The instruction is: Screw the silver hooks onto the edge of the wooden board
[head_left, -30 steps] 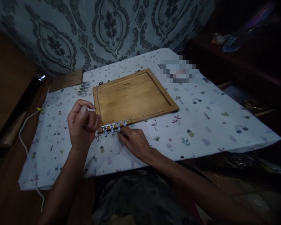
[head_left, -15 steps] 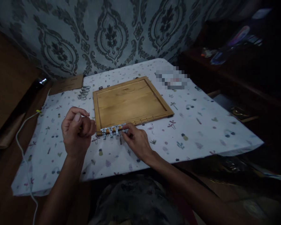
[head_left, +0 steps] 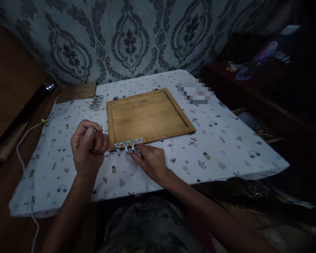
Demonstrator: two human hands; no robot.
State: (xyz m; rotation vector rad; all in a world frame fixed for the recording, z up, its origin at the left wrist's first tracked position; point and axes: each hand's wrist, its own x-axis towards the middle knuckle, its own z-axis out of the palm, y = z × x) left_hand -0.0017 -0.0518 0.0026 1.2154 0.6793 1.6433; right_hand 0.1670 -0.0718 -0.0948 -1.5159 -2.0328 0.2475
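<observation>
A shallow wooden frame lies flat on a patterned white cloth. Several small shiny metal hooks sit in a row along the frame's near left edge. My right hand rests on the cloth just below them, its fingertips touching the rightmost hook. My left hand hovers left of the frame's near corner, fingers curled in a pinch around something too small to make out.
More loose metal hooks lie at the frame's far left, beside a brown cardboard piece. A white cable runs down the left side. A blurred item sits at the far right. Dark furniture stands right.
The view shifted slightly, so the frame sits lower in the picture. My right hand's fingers stayed at the row of hooks, moving a little. My left hand kept its pinch.
</observation>
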